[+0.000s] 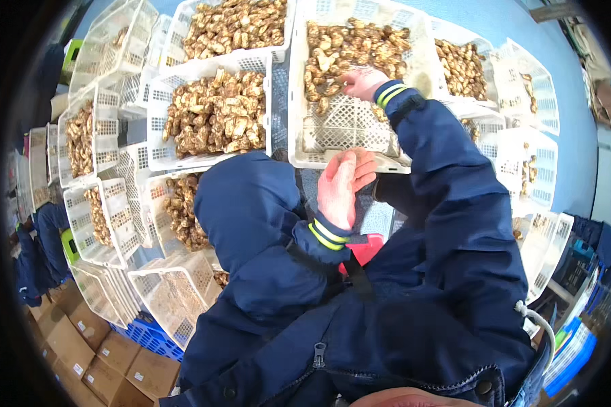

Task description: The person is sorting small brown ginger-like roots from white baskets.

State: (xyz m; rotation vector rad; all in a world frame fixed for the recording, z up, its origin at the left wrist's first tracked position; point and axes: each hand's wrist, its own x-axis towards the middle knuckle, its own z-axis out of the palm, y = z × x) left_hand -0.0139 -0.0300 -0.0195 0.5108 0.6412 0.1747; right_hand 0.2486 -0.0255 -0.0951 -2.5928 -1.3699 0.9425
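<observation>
In front of me stands a white perforated plastic crate (298,117), with brown-and-cream mushrooms (366,43) heaped over its far part. They look like matsutake. Bare mesh shows in the near part of its floor. My right hand (365,83) reaches into this crate, its fingers bent down at the near edge of the heap. Whether a mushroom is between those fingertips is hidden. Over the crate's near rim hovers my left hand (342,185), thumb apart from loosely curled fingers, and nothing shows in it.
Left of it, another crate (155,117) holds a full heap of mushrooms (216,112). More crates crowd both sides, including a tilted one (173,290) low on the left. Cardboard boxes (117,351) and a blue crate (147,336) lie lower left. Another person's sleeve (48,239) shows far left.
</observation>
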